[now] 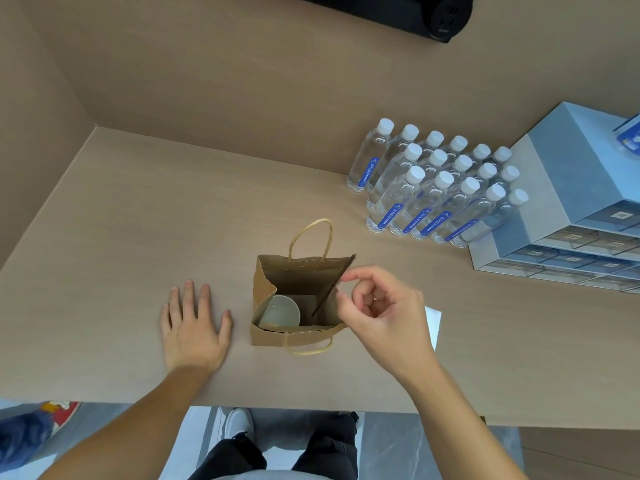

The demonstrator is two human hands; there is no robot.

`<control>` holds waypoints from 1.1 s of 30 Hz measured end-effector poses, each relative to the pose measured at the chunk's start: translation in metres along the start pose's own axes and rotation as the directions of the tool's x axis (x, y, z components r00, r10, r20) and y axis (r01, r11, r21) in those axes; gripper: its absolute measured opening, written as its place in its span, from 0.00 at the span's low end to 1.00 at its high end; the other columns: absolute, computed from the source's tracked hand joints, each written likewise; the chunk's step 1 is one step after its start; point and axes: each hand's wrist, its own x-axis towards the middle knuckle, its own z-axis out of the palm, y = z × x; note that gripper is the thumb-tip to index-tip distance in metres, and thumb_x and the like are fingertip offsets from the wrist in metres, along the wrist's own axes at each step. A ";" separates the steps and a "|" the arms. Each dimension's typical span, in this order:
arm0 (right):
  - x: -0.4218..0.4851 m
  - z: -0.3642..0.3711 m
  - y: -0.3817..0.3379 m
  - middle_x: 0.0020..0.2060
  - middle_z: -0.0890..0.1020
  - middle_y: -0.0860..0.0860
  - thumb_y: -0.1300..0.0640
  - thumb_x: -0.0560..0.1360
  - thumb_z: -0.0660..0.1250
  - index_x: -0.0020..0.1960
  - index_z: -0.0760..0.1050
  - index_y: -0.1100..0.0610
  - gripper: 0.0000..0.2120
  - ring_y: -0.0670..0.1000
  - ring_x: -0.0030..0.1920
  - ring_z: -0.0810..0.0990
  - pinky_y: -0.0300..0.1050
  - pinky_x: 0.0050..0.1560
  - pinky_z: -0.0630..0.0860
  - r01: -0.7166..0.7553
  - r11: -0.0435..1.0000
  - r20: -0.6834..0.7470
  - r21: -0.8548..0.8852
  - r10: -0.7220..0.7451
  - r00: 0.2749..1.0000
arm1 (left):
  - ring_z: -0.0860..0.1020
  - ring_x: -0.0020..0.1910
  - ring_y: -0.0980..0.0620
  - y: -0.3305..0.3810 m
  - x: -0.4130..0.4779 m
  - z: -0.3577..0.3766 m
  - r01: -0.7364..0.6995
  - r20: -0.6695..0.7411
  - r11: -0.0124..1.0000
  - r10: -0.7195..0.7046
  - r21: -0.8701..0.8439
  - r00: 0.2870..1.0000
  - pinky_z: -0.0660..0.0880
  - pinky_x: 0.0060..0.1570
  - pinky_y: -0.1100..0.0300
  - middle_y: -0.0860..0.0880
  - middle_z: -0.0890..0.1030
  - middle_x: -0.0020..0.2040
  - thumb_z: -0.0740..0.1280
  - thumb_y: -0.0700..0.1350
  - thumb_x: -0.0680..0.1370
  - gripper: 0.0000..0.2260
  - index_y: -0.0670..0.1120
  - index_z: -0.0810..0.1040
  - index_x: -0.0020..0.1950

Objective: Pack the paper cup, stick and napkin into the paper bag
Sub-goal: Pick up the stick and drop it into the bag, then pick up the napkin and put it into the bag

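Broadly, a pale wood-grain counter [138,220] fills the view, set into a recess with matching tan walls at the back and on the left. At the back right, a block of clear water bottles [433,185] with white caps and blue labels stands in rows, touching a grey-blue drawer unit [571,202] with small labelled drawers. A black fixture [415,12] shows at the top edge. Below the counter's front edge lie grey floor, the person's dark trousers and a white shoe.

The paper bag [294,336] stands upright near the middle of the counter, brown, mouth open, its two twisted handles folded outward front and back. The paper cup [280,313] sits upright in the bag's left side, pale inside, its rim round and open. The stick [332,287], thin and dark, leans in the bag's right side, lower end down inside, upper end poking above the back right corner.

The right hand [384,313] hovers at the bag's right edge, its fingers [346,276] curled with thumb and forefinger slightly apart, just beside the stick; I cannot tell whether they touch it. The left hand [194,327] lies flat on the counter left of the bag, fingers spread. A white napkin [434,323] lies on the counter, mostly hidden behind the right hand.
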 end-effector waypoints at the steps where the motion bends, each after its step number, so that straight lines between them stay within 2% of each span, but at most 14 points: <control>1: -0.001 -0.002 0.001 0.25 0.73 0.47 0.64 0.70 0.72 0.44 0.80 0.49 0.11 0.43 0.26 0.68 0.34 0.31 0.69 -0.019 1.000 0.001 0.023 0.019 1.000 | 0.55 0.78 0.39 -0.001 0.001 0.000 0.003 0.002 1.000 -0.003 0.002 1.000 0.54 0.76 0.42 0.41 0.61 0.79 0.47 0.63 0.78 0.31 0.47 0.60 0.77; 4: -0.005 -0.008 0.005 0.25 0.73 0.47 0.65 0.70 0.70 0.44 0.80 0.49 0.11 0.44 0.27 0.69 0.34 0.30 0.69 -0.037 0.996 -0.025 0.078 0.039 0.999 | 0.55 0.78 0.39 -0.001 0.001 0.000 0.008 0.012 1.000 -0.008 -0.001 1.000 0.54 0.75 0.42 0.41 0.61 0.79 0.47 0.63 0.78 0.32 0.47 0.60 0.76; 7: -0.006 -0.018 0.021 0.24 0.72 0.49 0.66 0.72 0.69 0.41 0.81 0.51 0.10 0.43 0.26 0.68 0.33 0.29 0.68 -0.089 0.993 -0.121 0.080 0.099 0.988 | 0.55 0.78 0.39 -0.001 0.000 0.000 0.010 0.014 1.000 -0.010 -0.006 1.000 0.54 0.75 0.42 0.41 0.61 0.79 0.47 0.63 0.78 0.32 0.47 0.60 0.76; 10: 0.001 -0.033 0.056 0.23 0.71 0.44 0.66 0.72 0.67 0.39 0.80 0.51 0.11 0.43 0.25 0.68 0.32 0.27 0.68 -0.234 0.970 -0.252 0.063 0.242 0.937 | 0.55 0.78 0.39 0.000 0.000 -0.001 0.011 0.014 1.000 -0.011 -0.002 1.000 0.54 0.76 0.42 0.41 0.61 0.79 0.47 0.63 0.77 0.32 0.47 0.60 0.76; 13: 0.012 -0.050 0.110 0.23 0.77 0.43 0.66 0.71 0.66 0.41 0.80 0.52 0.10 0.46 0.28 0.77 0.33 0.32 0.72 -0.409 0.912 -0.333 -0.034 0.375 0.865 | 0.53 0.79 0.39 0.002 0.001 -0.005 0.012 0.026 1.000 -0.012 -0.005 1.000 0.53 0.76 0.42 0.41 0.59 0.80 0.46 0.62 0.77 0.32 0.47 0.59 0.77; 15: 0.018 -0.059 0.148 0.32 0.82 0.46 0.64 0.72 0.66 0.48 0.81 0.55 0.09 0.53 0.37 0.81 0.40 0.40 0.72 -0.519 0.838 -0.322 -0.166 0.451 0.832 | 0.52 0.79 0.38 0.005 -0.001 -0.009 0.013 0.037 1.000 -0.013 -0.005 0.999 0.52 0.76 0.42 0.41 0.58 0.80 0.49 0.61 0.76 0.32 0.46 0.58 0.77; 17: 0.020 -0.067 0.185 0.45 0.84 0.52 0.64 0.73 0.66 0.55 0.81 0.54 0.13 0.55 0.44 0.80 0.41 0.46 0.70 -0.581 0.754 -0.281 -0.306 0.511 0.812 | 0.52 0.79 0.38 0.005 -0.003 -0.012 0.010 0.043 1.000 -0.010 0.001 0.999 0.52 0.77 0.42 0.40 0.57 0.80 0.52 0.59 0.75 0.33 0.46 0.58 0.77; 20: 0.025 -0.074 0.222 0.61 0.80 0.54 0.65 0.74 0.64 0.62 0.79 0.51 0.19 0.57 0.59 0.78 0.41 0.56 0.71 -0.622 0.650 -0.215 -0.437 0.596 0.774 | 0.51 0.79 0.38 0.005 -0.004 -0.015 0.012 0.051 1.000 -0.012 -0.011 0.999 0.50 0.77 0.42 0.40 0.56 0.80 0.54 0.57 0.73 0.34 0.45 0.58 0.77; 23: 0.029 -0.076 0.241 0.67 0.73 0.53 0.62 0.74 0.66 0.68 0.74 0.46 0.24 0.60 0.65 0.69 0.45 0.66 0.68 -0.585 0.514 -0.152 -0.627 0.656 0.739 | 0.50 0.80 0.38 0.008 -0.004 -0.014 0.016 0.047 1.000 -0.015 -0.022 0.999 0.49 0.77 0.42 0.40 0.56 0.80 0.54 0.58 0.73 0.34 0.46 0.58 0.77; 25: 0.032 -0.077 0.246 0.68 0.69 0.54 0.61 0.72 0.69 0.70 0.69 0.44 0.29 0.60 0.66 0.67 0.49 0.68 0.67 -0.564 0.471 -0.135 -0.678 0.675 0.726 | 0.50 0.80 0.39 0.011 -0.004 -0.014 0.019 0.050 0.999 -0.018 -0.029 0.999 0.49 0.77 0.42 0.41 0.56 0.81 0.54 0.59 0.74 0.34 0.46 0.58 0.77; 27: 0.038 -0.079 0.248 0.67 0.68 0.56 0.61 0.70 0.71 0.70 0.68 0.46 0.31 0.60 0.67 0.67 0.52 0.68 0.68 -0.583 0.482 -0.125 -0.654 0.691 0.712 | 0.50 0.80 0.39 0.011 -0.004 -0.014 0.019 0.056 1.000 -0.017 -0.022 0.998 0.50 0.77 0.42 0.40 0.55 0.81 0.54 0.59 0.75 0.34 0.45 0.58 0.78; 30: 0.044 -0.080 0.252 0.64 0.72 0.57 0.58 0.69 0.73 0.69 0.66 0.53 0.31 0.60 0.65 0.69 0.52 0.65 0.70 -0.533 0.434 -0.082 -0.727 0.715 0.694 | 0.49 0.80 0.38 0.009 -0.003 -0.014 0.023 0.061 1.000 -0.022 -0.019 0.998 0.49 0.77 0.42 0.40 0.55 0.81 0.55 0.59 0.74 0.34 0.45 0.58 0.78; 33: 0.047 -0.080 0.253 0.56 0.77 0.56 0.62 0.70 0.68 0.60 0.71 0.57 0.19 0.59 0.56 0.75 0.47 0.50 0.72 -0.543 0.471 -0.026 -0.695 0.738 0.674 | 0.49 0.80 0.39 0.011 -0.003 -0.015 0.027 0.062 0.999 -0.026 -0.021 0.998 0.49 0.77 0.42 0.41 0.55 0.81 0.55 0.59 0.74 0.34 0.45 0.58 0.78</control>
